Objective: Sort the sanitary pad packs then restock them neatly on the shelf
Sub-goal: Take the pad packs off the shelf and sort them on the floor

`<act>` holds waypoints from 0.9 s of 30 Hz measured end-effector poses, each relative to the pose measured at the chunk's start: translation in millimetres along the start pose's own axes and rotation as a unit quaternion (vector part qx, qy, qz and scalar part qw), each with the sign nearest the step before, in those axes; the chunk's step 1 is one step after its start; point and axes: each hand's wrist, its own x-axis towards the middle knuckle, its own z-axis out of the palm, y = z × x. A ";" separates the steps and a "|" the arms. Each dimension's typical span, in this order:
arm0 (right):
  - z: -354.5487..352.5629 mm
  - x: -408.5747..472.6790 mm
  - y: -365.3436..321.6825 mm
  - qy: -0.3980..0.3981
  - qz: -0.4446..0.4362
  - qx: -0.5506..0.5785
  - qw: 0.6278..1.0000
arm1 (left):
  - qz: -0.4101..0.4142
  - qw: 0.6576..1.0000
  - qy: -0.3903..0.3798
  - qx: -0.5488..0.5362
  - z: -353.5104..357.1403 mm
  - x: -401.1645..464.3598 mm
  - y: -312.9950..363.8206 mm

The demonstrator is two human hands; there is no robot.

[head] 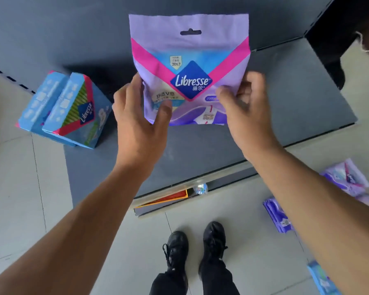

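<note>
two hands on one pack, head view, the only view we get. the purple pack point(189, 67) stands upright over the dark shelf point(296, 99), front face toward the camera, hang-hole at the top. the left hand point(140, 122) clamps its lower left corner, thumb on the front, fingers curled behind. the right hand point(243, 105) pinches the lower right edge, fingers curled round it. whether the bottom edge touches the shelf, i cannot tell. gripping both lower corners keeps the floppy pouch square and label-out, which looks like a set-down in hand, judging by the pose.

over on the left end of that shelf, two blue boxes point(66, 109) stand side by side, touching, well apart from the purple pack. that reads as sorting by kind: blue at one end, purple getting its own spot.

nothing here serves as a bin. the unshelved stock lies loose on the tiled floor point(30, 188) at the right: more purple packs point(347, 179), a folded purple one point(279, 218) nearer the feet, and a blue pack point(322, 279) at the bottom edge. so plenty is left to shelve. black shoes point(194, 248) stand just before the shelf base.
</note>
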 end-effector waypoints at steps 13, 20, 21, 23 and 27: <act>-213.0 -200.7 39.3 0.246 0.179 0.019 0.952 | -0.027 0.918 -0.376 -0.122 109.4 -146.2 102.2; -276.9 -318.5 83.8 0.311 0.324 0.050 0.892 | -0.051 0.866 -0.498 -0.018 159.1 -246.5 111.5; -283.2 -330.9 88.9 0.312 0.347 0.067 0.882 | -0.062 0.856 -0.514 -0.008 164.7 -259.4 111.8; -295.4 -353.4 98.8 0.318 0.368 0.083 0.870 | -0.076 0.836 -0.544 0.014 176.0 -282.7 111.0; -318.8 -394.2 117.4 0.334 0.380 0.096 0.857 | -0.076 0.810 -0.579 0.058 194.8 -325.4 113.9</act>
